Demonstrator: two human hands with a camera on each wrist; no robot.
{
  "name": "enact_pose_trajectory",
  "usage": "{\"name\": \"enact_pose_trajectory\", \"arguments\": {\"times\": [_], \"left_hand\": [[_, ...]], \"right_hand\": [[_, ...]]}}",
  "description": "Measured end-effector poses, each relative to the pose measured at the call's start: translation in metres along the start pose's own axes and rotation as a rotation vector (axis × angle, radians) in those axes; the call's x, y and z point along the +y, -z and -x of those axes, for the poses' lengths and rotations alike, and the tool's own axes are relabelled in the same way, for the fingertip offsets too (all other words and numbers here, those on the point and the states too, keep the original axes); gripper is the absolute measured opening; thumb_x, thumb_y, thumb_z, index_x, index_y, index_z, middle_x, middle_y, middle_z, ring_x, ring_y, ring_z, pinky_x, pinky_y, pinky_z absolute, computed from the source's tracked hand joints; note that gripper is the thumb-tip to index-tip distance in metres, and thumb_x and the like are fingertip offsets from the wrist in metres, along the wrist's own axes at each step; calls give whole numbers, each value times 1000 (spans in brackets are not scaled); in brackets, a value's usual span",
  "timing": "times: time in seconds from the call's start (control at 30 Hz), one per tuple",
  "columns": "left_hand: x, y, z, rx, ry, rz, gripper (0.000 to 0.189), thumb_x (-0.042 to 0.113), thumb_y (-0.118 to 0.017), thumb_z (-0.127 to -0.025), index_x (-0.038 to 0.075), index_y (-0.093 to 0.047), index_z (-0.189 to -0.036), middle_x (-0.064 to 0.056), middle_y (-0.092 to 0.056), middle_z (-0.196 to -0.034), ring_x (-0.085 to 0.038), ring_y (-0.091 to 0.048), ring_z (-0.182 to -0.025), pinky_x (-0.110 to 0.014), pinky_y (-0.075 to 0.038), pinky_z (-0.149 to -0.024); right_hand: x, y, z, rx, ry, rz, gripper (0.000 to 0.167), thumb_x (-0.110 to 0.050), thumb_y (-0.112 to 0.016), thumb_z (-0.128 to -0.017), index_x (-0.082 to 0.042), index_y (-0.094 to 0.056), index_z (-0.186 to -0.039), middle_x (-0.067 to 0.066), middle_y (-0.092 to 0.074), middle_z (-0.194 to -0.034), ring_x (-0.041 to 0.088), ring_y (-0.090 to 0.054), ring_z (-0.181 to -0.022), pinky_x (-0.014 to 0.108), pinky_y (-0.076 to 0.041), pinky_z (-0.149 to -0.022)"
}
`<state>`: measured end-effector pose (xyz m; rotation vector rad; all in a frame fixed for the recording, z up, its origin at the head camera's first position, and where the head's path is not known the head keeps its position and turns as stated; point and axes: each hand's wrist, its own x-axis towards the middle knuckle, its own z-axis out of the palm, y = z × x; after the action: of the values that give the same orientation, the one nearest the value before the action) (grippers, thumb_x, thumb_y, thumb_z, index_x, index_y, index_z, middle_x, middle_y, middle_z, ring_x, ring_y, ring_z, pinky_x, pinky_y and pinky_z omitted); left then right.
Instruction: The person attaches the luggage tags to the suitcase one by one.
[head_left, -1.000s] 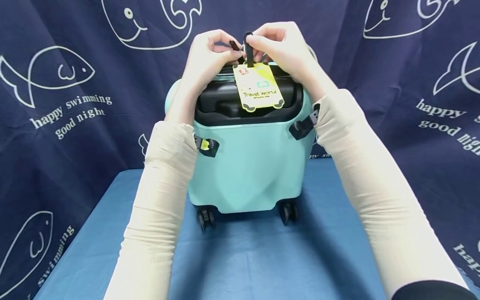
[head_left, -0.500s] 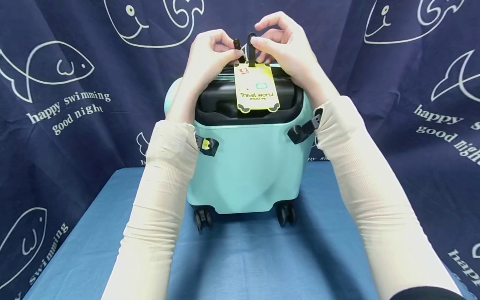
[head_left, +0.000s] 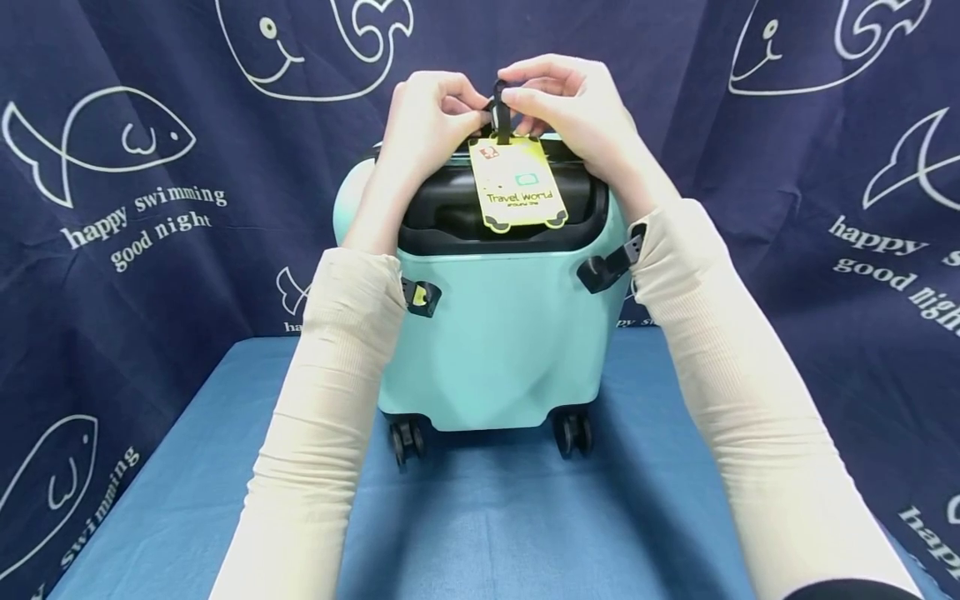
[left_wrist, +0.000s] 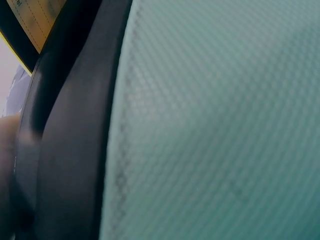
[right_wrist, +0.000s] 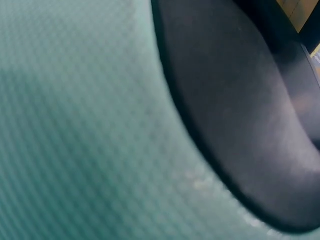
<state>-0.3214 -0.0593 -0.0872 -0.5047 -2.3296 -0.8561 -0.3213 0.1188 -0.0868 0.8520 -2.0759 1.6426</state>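
Observation:
A mint-green suitcase [head_left: 498, 342] stands upright with a black recessed panel near its top. Over that panel hangs a yellow luggage tag [head_left: 521, 187] printed "Travel World". Its black strap [head_left: 502, 117] rises in a loop between the two hands. My left hand [head_left: 427, 121] pinches the strap's free end from the left. From the right, my right hand [head_left: 581, 104] holds the loop between thumb and fingers. Both wrist views look closely at the suitcase's ribbed shell [left_wrist: 215, 120] and black trim [right_wrist: 225, 100]; a bit of the tag [left_wrist: 37, 20] shows in the left one.
The suitcase rests on its black wheels [head_left: 573, 432] on a blue cloth-covered table [head_left: 480, 517]. Behind it hangs a navy curtain [head_left: 150, 292] with white fish drawings and lettering. Small black wrist cameras [head_left: 609, 265] sit close to the suitcase front.
The strap's free end, which stood apart from the loop, now lies against it. The right fingers lifted away half a second ago and have closed back in near the loop's top.

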Motion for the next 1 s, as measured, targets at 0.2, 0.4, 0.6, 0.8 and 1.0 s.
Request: {"name": "enact_pose_trajectory", "arguments": {"times": [0.2, 0.4, 0.6, 0.8, 1.0], "left_hand": [[1, 0, 1, 5, -17, 0, 19, 26, -68, -86, 15, -74, -100, 0, -73, -99, -5, -68, -91, -15, -45, -80], [0, 1, 3, 0, -10, 24, 19, 26, -67, -86, 17, -74, -101, 1, -73, -98, -3, -67, -90, -14, -44, -78], [0, 1, 4, -8, 1, 38, 21, 26, -65, -87, 18, -73, -105, 3, -73, -100, -1, -66, -92, -12, -43, -78], [1, 1, 5, -12, 2, 41, 21, 26, -66, -87, 18, -74, -104, 3, -73, -101, -1, -66, -92, -12, -44, -78], [0, 0, 4, -13, 6, 50, 22, 29, -67, -86, 17, -74, -104, 3, -73, -100, -1, -67, -90, -13, -44, -78]], "right_hand": [[-1, 1, 1, -13, -19, 46, 28, -14, -71, -83, -10, -69, -111, -2, -68, -82, 13, -56, -63, 23, -44, -64], [-1, 2, 1, -10, -48, 121, 32, -20, -71, -83, -14, -69, -114, -7, -68, -83, 9, -58, -64, 21, -42, -64], [-3, 3, 1, 15, -95, 191, 33, -27, -73, -81, -21, -70, -114, -13, -69, -84, 7, -56, -64, 19, -34, -58], [-2, 1, 2, -12, -46, 165, 33, -20, -71, -83, -13, -69, -115, -12, -69, -89, 8, -55, -62, 19, -40, -60], [0, 1, 2, -19, 11, 102, 27, -14, -71, -83, -12, -70, -109, -3, -69, -84, 12, -55, -62, 21, -46, -65]]}}
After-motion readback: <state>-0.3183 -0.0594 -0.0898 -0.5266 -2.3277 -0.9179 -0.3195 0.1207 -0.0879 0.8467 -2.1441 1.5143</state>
